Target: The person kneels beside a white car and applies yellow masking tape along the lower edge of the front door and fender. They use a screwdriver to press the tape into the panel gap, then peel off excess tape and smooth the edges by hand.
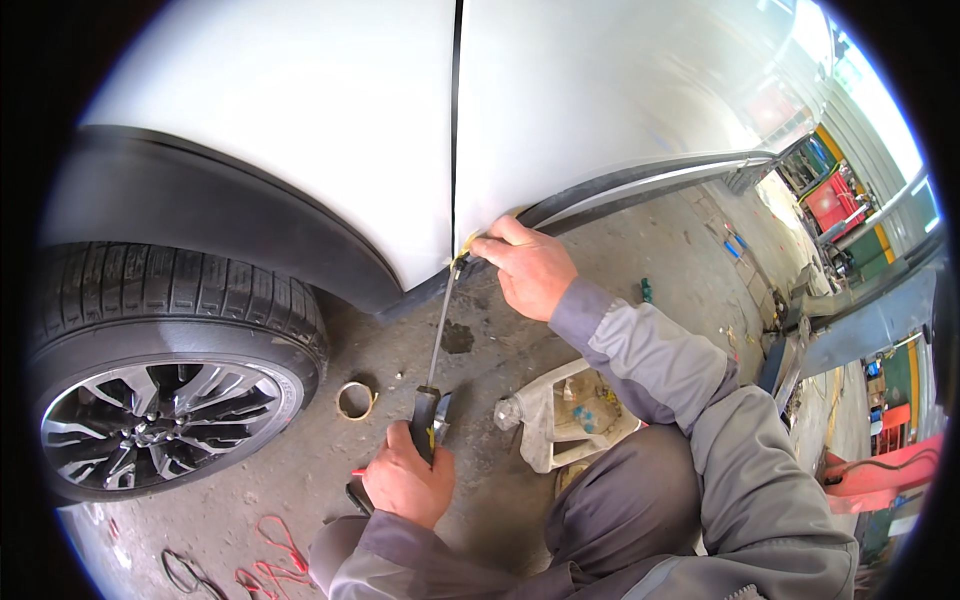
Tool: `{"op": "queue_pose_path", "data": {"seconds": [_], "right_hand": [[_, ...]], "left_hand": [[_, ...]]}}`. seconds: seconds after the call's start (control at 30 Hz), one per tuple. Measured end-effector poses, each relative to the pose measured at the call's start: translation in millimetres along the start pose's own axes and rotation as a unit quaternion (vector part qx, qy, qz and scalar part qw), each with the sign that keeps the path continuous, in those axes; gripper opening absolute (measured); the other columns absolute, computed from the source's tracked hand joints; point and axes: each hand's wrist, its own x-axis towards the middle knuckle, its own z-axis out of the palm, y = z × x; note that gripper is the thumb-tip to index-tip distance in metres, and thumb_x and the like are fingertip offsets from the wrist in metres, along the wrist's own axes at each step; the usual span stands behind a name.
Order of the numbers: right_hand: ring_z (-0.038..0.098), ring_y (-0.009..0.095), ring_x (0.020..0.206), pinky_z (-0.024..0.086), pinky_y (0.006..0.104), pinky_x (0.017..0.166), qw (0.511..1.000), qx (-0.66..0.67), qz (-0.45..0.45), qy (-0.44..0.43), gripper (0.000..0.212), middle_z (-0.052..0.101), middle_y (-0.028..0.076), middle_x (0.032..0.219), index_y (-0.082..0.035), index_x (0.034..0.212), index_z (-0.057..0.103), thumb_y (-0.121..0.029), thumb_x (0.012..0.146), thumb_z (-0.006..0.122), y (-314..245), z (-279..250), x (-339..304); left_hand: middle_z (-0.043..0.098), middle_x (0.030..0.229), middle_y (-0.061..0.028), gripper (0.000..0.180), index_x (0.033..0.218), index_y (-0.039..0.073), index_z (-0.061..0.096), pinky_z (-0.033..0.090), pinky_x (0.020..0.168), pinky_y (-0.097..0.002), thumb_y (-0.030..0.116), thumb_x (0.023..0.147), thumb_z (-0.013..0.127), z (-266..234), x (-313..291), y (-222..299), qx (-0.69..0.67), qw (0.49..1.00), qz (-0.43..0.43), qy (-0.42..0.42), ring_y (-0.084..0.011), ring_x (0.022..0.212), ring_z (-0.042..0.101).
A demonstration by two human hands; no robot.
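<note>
My left hand (410, 478) is closed round a black-handled tool (427, 415) with a long thin metal shaft (442, 325). The shaft points up to the bottom of the dark gap (457, 130) between two white car body panels. There my right hand (525, 268) pinches a small yellow piece (464, 247), whose kind is unclear. A small dark part (459, 264) sits at the shaft's tip, just under those fingertips. A silver piece shows beside the tool's handle, and something red-tipped and black lies partly hidden behind my left hand.
A car wheel (160, 425) stands at left under a dark arch trim (230, 215). On the concrete floor lie a tape roll (356, 400), red cable (278, 555), a small green object (646, 290) and a whitish plastic stool-like frame (545, 425). Red and blue equipment stands at right.
</note>
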Motion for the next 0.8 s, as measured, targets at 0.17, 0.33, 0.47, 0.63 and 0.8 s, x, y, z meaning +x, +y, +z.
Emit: {"op": "queue_pose_path", "data": {"seconds": [0.17, 0.33, 0.47, 0.63, 0.8], "right_hand": [[0.065, 0.033, 0.1, 0.053, 0.0435, 0.084, 1.0, 0.015, 0.01, -0.013, 0.041, 0.061, 0.01, 0.113, -0.008, 0.122, 0.07, 0.004, 0.085, 0.058, 1.1, 0.7, 0.2], [0.065, 0.033, 0.099, 0.053, 0.043, 0.084, 1.0, 0.007, 0.013, -0.018, 0.041, 0.061, 0.01, 0.113, -0.009, 0.122, 0.07, 0.004, 0.085, 0.058, 2.3, 0.8, -0.6], [0.065, 0.033, 0.099, 0.053, 0.0433, 0.083, 1.0, 0.008, 0.004, -0.011, 0.04, 0.061, 0.01, 0.112, -0.009, 0.121, 0.07, 0.004, 0.085, 0.059, 3.2, 1.2, -0.8], [0.065, 0.033, 0.097, 0.053, 0.0437, 0.082, 1.0, 0.009, 0.004, -0.009, 0.04, 0.061, 0.011, 0.112, -0.009, 0.121, 0.07, 0.004, 0.085, 0.059, 3.5, 1.8, -0.6], [0.065, 0.034, 0.096, 0.053, 0.0439, 0.081, 1.0, 0.005, -0.003, -0.009, 0.039, 0.061, 0.011, 0.111, -0.008, 0.121, 0.07, 0.004, 0.085, 0.058, 4.4, 0.9, -0.7]], "left_hand": [[0.069, 0.081, -0.0222, 0.034, 0.098, 0.002, 0.057, 0.053, 0.065, -0.0532, 0.024, 0.077, 0.072, 1.1, 1.8, -0.9, 0.005, 1.0, -0.003, 0.006, -0.0438, 0.071, 0.068], [0.069, 0.083, -0.0227, 0.033, 0.099, 0.003, 0.057, 0.053, 0.066, -0.0538, 0.023, 0.076, 0.073, 0.2, 4.7, -2.5, 0.015, 1.0, -0.002, 0.005, -0.0444, 0.072, 0.068], [0.069, 0.083, -0.0228, 0.032, 0.098, 0.004, 0.057, 0.053, 0.066, -0.0538, 0.022, 0.076, 0.073, -2.0, 4.9, -2.7, 0.022, 1.0, 0.003, 0.015, -0.0447, 0.071, 0.068], [0.069, 0.083, -0.0224, 0.033, 0.099, 0.003, 0.058, 0.054, 0.067, -0.0538, 0.021, 0.076, 0.072, -3.9, 6.0, -2.4, 0.023, 1.0, 0.005, 0.012, -0.0448, 0.073, 0.068], [0.069, 0.086, -0.0229, 0.036, 0.103, 0.003, 0.058, 0.054, 0.067, -0.0532, 0.021, 0.077, 0.073, -5.2, 5.3, -4.7, 0.024, 0.999, 0.012, 0.021, -0.0445, 0.075, 0.068]]}}
